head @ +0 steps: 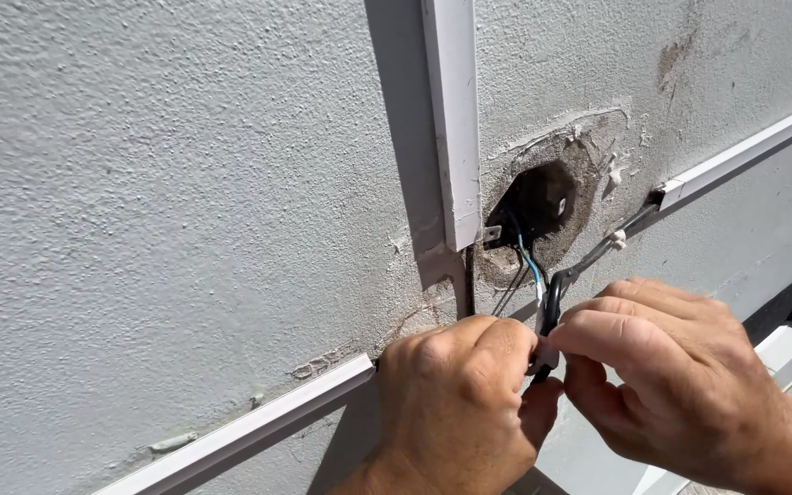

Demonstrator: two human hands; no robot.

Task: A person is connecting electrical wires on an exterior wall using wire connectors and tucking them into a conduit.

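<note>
The left hand (456,399) and right hand (666,367) met just below the ragged wall hole (543,206), fingers closed on a black cable (554,298) running up-right toward the hole, hemmed by white conduit (454,119) and open rough wall (167,202) leftward.

I see the hole in the wall (543,206) just right of centre. A vertical cable duct (452,119) runs down from twelve o'clock and ends just left of the hole. A second duct (744,151) leaves toward two o'clock from the hole's right side, and a third duct (249,431) slants off toward eight o'clock, below and left. The wires (532,266) hang out of the hole toward six o'clock. My left hand (456,403) sits below the hole, my right hand (680,376) at its four o'clock, fingertips meeting on the wires between them.
</note>
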